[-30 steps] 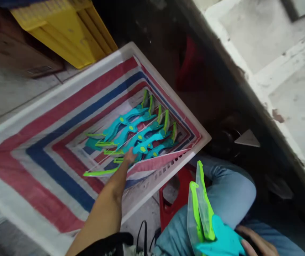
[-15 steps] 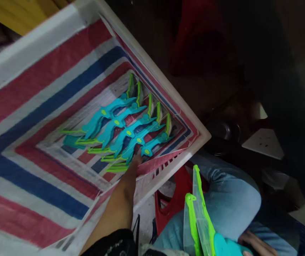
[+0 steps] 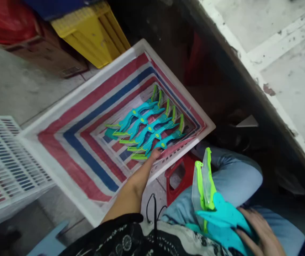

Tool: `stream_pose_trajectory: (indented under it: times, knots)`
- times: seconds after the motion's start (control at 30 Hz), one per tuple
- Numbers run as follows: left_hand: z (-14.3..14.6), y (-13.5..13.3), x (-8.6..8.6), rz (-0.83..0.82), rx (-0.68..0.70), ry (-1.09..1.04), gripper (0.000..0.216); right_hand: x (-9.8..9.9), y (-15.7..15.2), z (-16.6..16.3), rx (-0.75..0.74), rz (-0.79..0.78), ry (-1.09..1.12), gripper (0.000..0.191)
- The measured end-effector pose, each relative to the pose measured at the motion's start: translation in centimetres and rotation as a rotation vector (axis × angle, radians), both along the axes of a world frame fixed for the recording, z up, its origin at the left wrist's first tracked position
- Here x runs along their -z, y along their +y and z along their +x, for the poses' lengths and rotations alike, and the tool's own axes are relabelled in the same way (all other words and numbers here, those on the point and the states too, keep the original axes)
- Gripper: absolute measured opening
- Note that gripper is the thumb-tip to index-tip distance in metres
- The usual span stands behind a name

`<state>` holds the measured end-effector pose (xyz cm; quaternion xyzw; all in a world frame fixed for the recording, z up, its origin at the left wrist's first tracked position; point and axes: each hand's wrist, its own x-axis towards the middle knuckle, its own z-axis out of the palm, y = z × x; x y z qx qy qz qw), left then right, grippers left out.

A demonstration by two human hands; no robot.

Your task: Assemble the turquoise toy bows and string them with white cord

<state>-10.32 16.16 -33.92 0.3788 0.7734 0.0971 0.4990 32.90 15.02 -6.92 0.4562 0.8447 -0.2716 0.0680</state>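
My left hand (image 3: 156, 153) reaches over the near rim into a white plastic basket (image 3: 79, 88). It is at the nearest of several turquoise plastic pieces (image 3: 150, 128) laid in an overlapping row; its fingers are mostly hidden. Each piece has lime-green strips and clear panels at its ends; I cannot make out what kind of thing it is. Above my lap, my right hand (image 3: 261, 227) is closed around similar turquoise pieces (image 3: 227, 213), whose green-edged clear panels point upward. At least two seem to be stacked in it.
Red, white and blue striped sheeting (image 3: 69, 160) lines the basket. A white slatted crate (image 3: 8, 160) stands at the left, a yellow bin (image 3: 96, 35) and a cardboard box (image 3: 45, 57) behind. A red stool (image 3: 180, 177) is by my legs. A pale tabletop edge (image 3: 248, 67) runs along the right.
The view has pulled back, showing more of the basket's surroundings. My right hand and its turquoise pieces have come further into view. My left hand remains at the basket's near side.
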Motion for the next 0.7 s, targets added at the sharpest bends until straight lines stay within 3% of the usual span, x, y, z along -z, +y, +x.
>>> stream_pose_trajectory:
  times: [0.07,0.17,0.23,0.27,0.33,0.43,0.5,0.57,0.63,0.7]
  knots:
    - [0.8,-0.2,-1.2,-0.001,-0.109,0.053,0.026,-0.1,0.0,0.0,0.069,-0.018,-0.041,0.041]
    - [1.7,0.0,-4.0,0.098,-0.21,0.119,0.02,-1.6,0.4,-0.5,0.204,-0.249,-0.138,0.035]
    - [2.1,1.1,-6.6,0.218,-0.253,0.164,0.026,-2.7,1.3,-0.6,0.176,-0.402,-0.124,0.033]
    - [2.4,1.8,-8.2,0.306,-0.284,0.183,0.029,-3.1,1.8,-0.5,0.176,-0.376,-0.137,0.033]
    - [3.4,3.3,-12.4,0.579,-0.393,0.214,0.029,-3.5,2.9,-0.1,0.199,-0.179,-0.244,0.036]
    - [7.0,3.9,-20.7,0.984,-0.393,0.243,0.025,-2.7,3.7,0.0,0.218,0.09,-0.389,0.043]
    - [11.1,2.9,-25.9,1.154,-0.193,0.207,0.021,-1.6,3.5,-0.3,0.239,0.157,-0.4,0.046]
    - [16.1,1.3,-29.4,1.255,0.152,0.083,0.017,-0.4,2.8,-0.8,0.277,0.183,-0.356,0.047]
    - [21.0,-0.3,-30.6,1.291,0.559,-0.032,0.017,0.5,1.7,-1.1,0.317,0.205,-0.269,0.046]
    - [24.8,-1.4,-29.6,1.289,0.849,-0.048,0.027,0.8,0.6,-0.7,0.321,0.236,-0.129,0.045]
